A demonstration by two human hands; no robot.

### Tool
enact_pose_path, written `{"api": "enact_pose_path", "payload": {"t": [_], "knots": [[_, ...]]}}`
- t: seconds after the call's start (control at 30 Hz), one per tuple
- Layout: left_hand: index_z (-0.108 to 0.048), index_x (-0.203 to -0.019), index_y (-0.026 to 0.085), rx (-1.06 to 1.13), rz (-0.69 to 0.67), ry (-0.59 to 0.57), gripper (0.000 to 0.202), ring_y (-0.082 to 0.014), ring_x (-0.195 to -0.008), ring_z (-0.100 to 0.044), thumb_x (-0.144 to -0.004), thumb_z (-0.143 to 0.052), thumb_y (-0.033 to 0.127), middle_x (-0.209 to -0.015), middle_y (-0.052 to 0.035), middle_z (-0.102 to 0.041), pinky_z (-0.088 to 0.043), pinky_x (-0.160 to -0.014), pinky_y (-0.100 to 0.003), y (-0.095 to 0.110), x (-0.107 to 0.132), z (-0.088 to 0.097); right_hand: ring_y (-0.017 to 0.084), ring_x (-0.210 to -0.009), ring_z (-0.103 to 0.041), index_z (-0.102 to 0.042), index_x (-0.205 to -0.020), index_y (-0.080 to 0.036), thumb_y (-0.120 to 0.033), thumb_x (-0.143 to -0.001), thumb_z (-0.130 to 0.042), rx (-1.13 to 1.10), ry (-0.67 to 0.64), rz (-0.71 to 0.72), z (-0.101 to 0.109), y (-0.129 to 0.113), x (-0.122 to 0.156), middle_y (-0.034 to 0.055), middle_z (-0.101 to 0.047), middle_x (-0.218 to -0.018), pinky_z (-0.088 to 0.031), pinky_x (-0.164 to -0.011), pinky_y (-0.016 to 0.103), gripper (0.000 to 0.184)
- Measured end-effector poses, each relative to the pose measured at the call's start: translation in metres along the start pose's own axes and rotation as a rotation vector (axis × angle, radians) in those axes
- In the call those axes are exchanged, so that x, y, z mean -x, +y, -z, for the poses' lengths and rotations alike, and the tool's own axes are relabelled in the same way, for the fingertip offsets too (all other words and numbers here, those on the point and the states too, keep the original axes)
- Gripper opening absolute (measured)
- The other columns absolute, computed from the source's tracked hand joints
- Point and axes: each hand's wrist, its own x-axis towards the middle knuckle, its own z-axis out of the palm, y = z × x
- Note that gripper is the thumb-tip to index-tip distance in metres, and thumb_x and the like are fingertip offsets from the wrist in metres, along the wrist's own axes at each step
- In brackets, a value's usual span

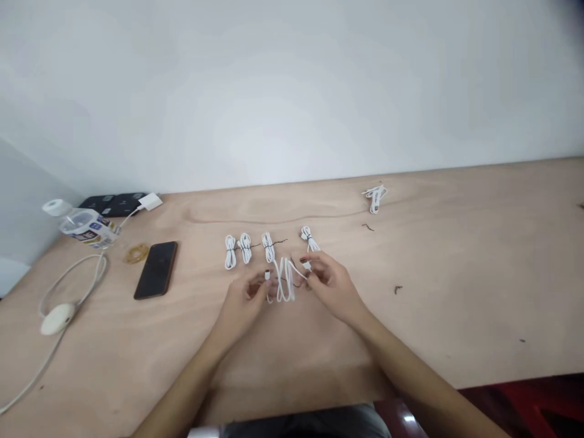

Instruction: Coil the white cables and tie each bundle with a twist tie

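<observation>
A loosely coiled white charging cable (285, 281) lies between my hands near the middle of the table. My left hand (246, 298) pinches one plug end (267, 275) of it. The other plug end (306, 266) is in the closed fingers of my right hand (332, 286). A dark twist tie (295, 285) shows beside the coil, partly hidden by it. Just beyond my hands lie several tied white cable bundles, among them a left one (230, 252), a middle one (268, 247) and a right one (309, 238).
Left of my hands are a phone (156, 271), yellow rubber bands (137, 253), a plastic bottle (89, 226), dark flat boxes (121, 204) and a white cord with an oval switch (58, 319). Another white cable (375, 199) lies back right, with loose twist ties (398, 289) nearer.
</observation>
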Motion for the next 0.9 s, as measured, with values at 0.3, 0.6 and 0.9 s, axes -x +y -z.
{"api": "enact_pose_path", "payload": {"t": [0.3, 0.6, 0.9], "knots": [[-0.078, -0.117, 0.016, 0.265, 0.145, 0.421, 0.040, -0.0086, -0.066, -0.050, -0.089, -0.080, 0.045, -0.079, 0.0004, -0.060, -0.042, -0.059, -0.017, -0.001, 0.057, 0.025, 0.018, -0.077, -0.062, -0.081, -0.094, -0.022, -0.043, -0.088, -0.077, -0.304, 0.318, -0.209, 0.042, -0.003, 0.049, 0.0061, -0.075, -0.098, -0.049, -0.061, 0.027, 0.023], [-0.080, -0.105, 0.011, 0.571, 0.114, 0.705, 0.038, -0.0076, -0.069, -0.046, -0.076, -0.092, 0.030, -0.083, -0.0002, -0.056, -0.043, -0.056, -0.015, -0.012, 0.073, 0.080, 0.012, -0.061, -0.047, -0.076, -0.087, -0.021, -0.045, -0.086, -0.082, -0.190, 0.480, -0.141, 0.105, 0.018, 0.067, -0.0003, -0.061, -0.075, -0.043, -0.054, 0.025, 0.024], [-0.076, -0.097, 0.014, 0.564, -0.035, 0.831, 0.016, -0.0087, -0.075, -0.049, -0.082, -0.084, 0.015, -0.094, -0.0011, -0.062, -0.045, -0.059, -0.017, -0.023, 0.087, 0.125, 0.012, -0.070, -0.050, -0.077, -0.083, -0.019, -0.033, -0.078, -0.089, -0.252, 0.649, -0.067, 0.159, 0.024, 0.073, 0.0063, -0.066, -0.100, -0.043, -0.048, 0.023, 0.019]]}}
